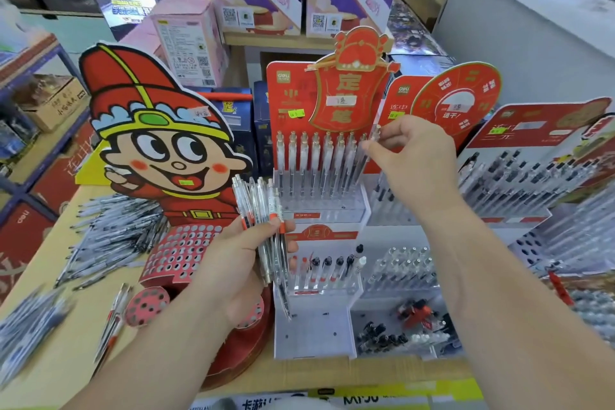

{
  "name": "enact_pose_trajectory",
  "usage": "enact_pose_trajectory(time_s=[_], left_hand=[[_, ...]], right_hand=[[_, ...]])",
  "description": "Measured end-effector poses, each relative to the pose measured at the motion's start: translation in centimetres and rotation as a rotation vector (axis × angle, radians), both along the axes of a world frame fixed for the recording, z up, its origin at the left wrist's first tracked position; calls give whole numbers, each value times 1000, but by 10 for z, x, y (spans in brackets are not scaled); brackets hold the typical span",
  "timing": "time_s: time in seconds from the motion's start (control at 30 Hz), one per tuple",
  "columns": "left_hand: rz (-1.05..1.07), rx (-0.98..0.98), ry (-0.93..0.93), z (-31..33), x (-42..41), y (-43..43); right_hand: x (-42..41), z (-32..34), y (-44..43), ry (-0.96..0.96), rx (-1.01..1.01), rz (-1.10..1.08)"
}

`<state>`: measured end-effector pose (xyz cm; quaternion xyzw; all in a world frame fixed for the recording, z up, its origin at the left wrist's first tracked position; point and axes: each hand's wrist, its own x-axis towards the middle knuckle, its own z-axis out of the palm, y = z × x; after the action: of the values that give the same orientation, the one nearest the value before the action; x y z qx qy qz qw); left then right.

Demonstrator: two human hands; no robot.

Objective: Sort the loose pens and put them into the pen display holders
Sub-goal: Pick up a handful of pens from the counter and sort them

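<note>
- Leaning at the right end of the top row, one clear pen [375, 132] is pinched near its upper end between the thumb and fingers [368, 145] of the right hand [412, 160]. Whether its tip is seated in a slot cannot be told.
- That top row of pens [312, 160] is held upright in the clear upper step of a display holder [289, 100] with a red back card.
- On the holder's lower step a few dark-capped pens [332, 265] are stood, with a white-capped one at their right.
- A bundle of clear pens [263, 196] is gripped by the left hand [233, 266], just left of the holder. The fingers are curled round the bundle, the thumb [258, 232] is pressed across its front, and the pens are fanned out above and below the grip.
- Just to the right a second holder [402, 270] is filled with more pens. Small black parts [382, 336] and red parts [416, 311] are scattered in its front tray.
- A third holder [519, 183], packed with dark-tipped pens, is set farther right.
- To the left a cardboard cartoon figure [159, 150] is stood, with a red panel of round holes [183, 251] at its foot.
- A large heap of loose pens [113, 236] is spread on the bench [66, 356] left of the figure, and a few more pens [114, 313] are laid nearer the front edge.
</note>
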<state>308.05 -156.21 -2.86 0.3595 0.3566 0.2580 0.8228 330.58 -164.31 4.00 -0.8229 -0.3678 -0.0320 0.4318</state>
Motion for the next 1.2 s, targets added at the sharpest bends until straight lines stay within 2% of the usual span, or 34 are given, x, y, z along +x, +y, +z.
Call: enact_pose_trajectory(time_s=[0.17, 0.3, 0.5, 0.73, 1.03, 1.13, 1.2], left_hand=[[0, -10, 5, -3, 0, -2], [-6, -2, 5, -3, 1, -1], [9, 11, 23, -3, 5, 0], [13, 2, 26, -1, 5, 1], [-12, -5, 18, -5, 6, 1], [-37, -10, 15, -6, 5, 0], [-65, -5, 16, -6, 2, -1]], right_hand=[[0, -1, 3, -79, -158, 4], [1, -1, 7, -214, -312, -7], [-1, -15, 9, -411, -227, -71], [2, -11, 5, -351, -268, -7], [3, -4, 3, -281, -227, 28], [2, -3, 2, -279, -251, 42], [0, -1, -2, -314, -191, 46]])
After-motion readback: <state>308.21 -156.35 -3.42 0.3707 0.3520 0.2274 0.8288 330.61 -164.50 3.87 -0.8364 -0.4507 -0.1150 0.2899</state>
